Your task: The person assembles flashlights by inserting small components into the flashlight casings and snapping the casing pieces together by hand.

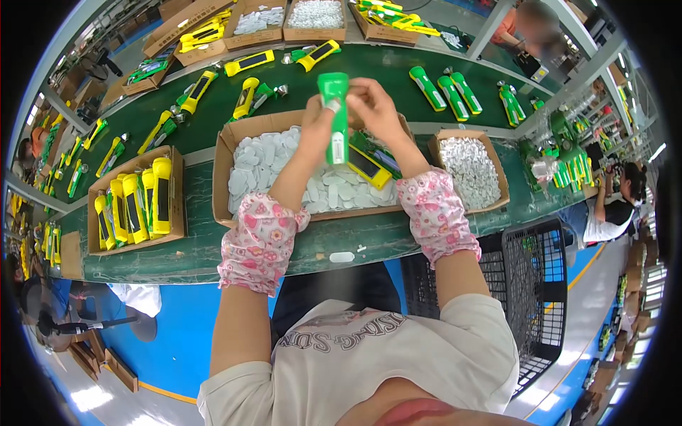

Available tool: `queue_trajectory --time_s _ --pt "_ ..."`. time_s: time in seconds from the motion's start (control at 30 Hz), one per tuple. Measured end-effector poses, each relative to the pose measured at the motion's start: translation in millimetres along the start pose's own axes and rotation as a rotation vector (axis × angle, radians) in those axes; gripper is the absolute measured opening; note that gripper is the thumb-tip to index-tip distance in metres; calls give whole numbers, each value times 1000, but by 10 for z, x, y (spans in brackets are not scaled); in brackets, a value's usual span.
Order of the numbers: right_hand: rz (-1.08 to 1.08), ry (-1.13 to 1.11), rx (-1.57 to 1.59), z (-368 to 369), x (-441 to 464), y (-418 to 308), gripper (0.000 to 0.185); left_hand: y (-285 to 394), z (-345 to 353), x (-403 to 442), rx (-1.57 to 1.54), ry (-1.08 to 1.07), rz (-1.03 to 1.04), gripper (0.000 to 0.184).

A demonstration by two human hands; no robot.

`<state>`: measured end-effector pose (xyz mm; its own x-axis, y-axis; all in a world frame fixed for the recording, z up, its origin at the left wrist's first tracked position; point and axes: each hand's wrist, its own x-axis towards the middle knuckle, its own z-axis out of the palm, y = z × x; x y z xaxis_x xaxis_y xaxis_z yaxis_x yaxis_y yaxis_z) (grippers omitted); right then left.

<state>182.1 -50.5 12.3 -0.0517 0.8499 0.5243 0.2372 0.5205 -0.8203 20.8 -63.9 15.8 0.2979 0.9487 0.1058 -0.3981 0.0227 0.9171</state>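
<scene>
Flashlight, green, is raised above the large carton on the table, its wide head toward the table's far edge and its narrow end toward the near edge. The left hand grips it around the body, below the head. The right hand has bent fingers close beside the head; whether they touch it or hold a small part cannot be told. Handling in progress is judged to be close two-handed work near the head. Any further move of the right hand calls for a firm left grip and a steady body; any lowering calls for clearance above the carton's contents.

One white oval piece lies loose by the table's near edge, apart from the rest. At the right, a black crate stands below that edge. White oval pieces fill much of the large carton, with a yellow light lying on them toward the right. Beside its right wall stands a smaller carton of small silvery pieces; yellow lights stand packed in another at the table's left end.

Farther off, the green belt carries green lights at right and mostly yellow ones at left. Beyond its far edge, a co-worker's orange sleeve shows at upper right.
</scene>
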Motion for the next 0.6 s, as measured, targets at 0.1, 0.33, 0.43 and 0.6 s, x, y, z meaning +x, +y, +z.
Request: queue_trajectory --time_s 0.1,0.33,0.43,0.6 --pt "180 -40 -580 -205 -189 -341 49 -125 -333 245 -96 94 32 32" --pt "311 -561 -1178 -252 -759 -510 96 -148 -368 1102 -108 184 -24 31" --pt "310 -570 -1172 -274 -825 -496 93 -525 -398 1619 -182 262 -116 30" --pt "188 -395 -1225 -142 -1030 -356 83 -702 -283 1973 -99 272 -245 37"
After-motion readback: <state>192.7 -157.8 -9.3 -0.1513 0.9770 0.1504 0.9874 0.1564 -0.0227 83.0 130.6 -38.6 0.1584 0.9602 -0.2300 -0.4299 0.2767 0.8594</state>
